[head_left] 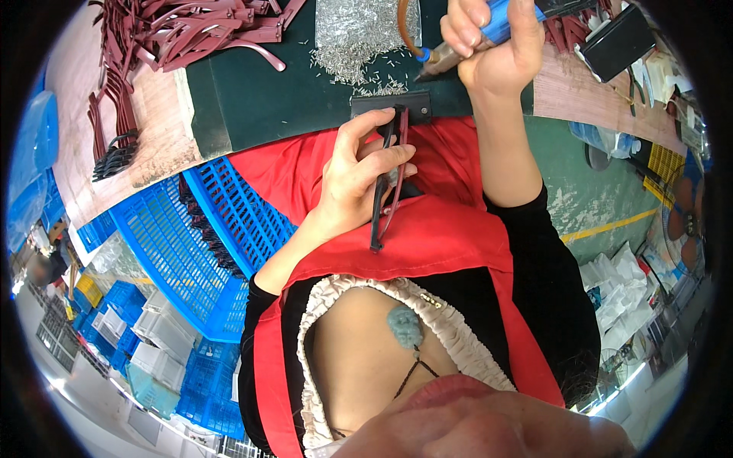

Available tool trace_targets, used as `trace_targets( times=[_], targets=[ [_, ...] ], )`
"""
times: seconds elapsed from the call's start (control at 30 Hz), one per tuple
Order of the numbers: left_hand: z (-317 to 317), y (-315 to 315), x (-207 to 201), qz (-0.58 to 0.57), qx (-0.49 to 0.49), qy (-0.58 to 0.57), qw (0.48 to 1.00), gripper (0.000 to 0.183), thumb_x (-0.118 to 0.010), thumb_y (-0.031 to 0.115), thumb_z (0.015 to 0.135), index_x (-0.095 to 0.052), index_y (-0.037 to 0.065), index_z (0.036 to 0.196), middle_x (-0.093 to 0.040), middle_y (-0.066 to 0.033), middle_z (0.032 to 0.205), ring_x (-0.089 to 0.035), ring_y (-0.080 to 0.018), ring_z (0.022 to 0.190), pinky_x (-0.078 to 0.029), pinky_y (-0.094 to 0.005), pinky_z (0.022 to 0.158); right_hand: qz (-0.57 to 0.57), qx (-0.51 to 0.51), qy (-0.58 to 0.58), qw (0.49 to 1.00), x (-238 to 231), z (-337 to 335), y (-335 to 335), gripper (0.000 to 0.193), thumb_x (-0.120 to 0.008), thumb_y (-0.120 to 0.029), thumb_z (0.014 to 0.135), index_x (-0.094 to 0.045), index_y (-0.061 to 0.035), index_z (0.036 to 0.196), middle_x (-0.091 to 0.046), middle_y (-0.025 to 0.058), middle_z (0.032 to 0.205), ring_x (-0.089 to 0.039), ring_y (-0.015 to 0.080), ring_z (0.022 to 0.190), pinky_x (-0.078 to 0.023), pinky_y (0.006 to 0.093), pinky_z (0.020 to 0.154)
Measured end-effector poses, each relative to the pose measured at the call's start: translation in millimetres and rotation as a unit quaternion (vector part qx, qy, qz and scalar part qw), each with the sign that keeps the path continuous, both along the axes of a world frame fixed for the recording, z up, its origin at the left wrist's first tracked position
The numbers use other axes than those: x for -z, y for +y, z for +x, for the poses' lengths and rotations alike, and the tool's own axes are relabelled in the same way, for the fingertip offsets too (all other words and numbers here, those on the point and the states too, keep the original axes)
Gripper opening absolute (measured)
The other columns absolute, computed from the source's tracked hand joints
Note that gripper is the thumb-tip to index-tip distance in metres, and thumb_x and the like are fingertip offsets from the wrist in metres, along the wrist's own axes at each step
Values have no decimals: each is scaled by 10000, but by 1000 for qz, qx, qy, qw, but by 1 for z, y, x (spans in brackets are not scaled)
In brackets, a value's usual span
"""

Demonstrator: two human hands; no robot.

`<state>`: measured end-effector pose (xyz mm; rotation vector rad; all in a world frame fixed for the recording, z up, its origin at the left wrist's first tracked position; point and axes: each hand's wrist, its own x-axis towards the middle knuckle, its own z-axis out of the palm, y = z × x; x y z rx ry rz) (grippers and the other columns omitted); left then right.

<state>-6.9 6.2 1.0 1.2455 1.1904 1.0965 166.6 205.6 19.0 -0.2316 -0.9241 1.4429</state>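
Note:
My left hand (359,175) grips two thin temple arms, one black and one dark red (388,183), held upright with their top ends against a small black block (391,103) at the edge of the dark green mat (259,91). My right hand (492,46) is closed around a blue-handled powered driver (450,49), with its metal tip pointing left and down toward the block. An orange hose runs from the tool's front end. A heap of small silver pins (359,38) lies on the mat just left of the tool.
A pile of dark red temple arms (191,30) covers the table's far left, with black ones (114,156) at its edge. Blue plastic crates (191,237) stand to my left below the table. A black box (622,38) sits at the right. A red apron covers my lap.

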Motion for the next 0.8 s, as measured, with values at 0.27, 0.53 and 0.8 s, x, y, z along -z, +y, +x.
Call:
trace_targets(
  times=[0.27,0.53,0.8],
  targets=[
    [-4,-2,13,64,38,53,996,418,-796,-108,750,-723,59,1126,-500,-232,1394,-741,-325,1012,-646,-376,837,-54,-66,-30,996,-6,-11,-33,577,-767,-362,932,-505,16,1281,-570,67,717,-548,143,534,-416,248,458],
    [-2,-5,6,-72,20,-20,997,428,-738,-172,746,-716,30,1123,-484,-241,1414,-739,-312,1011,-635,-360,835,-34,-60,-38,997,-3,-10,-33,613,-776,-372,926,-489,24,1297,-567,59,716,-549,131,539,-412,242,462],
    [-2,-7,14,-45,29,-21,998,415,-734,-177,751,-708,12,1119,-474,-257,1420,-735,-337,1056,-643,-367,842,-37,-65,-28,997,-3,-13,-37,572,-774,-331,936,-494,27,1283,-562,58,714,-550,136,550,-409,246,468]
  ],
)
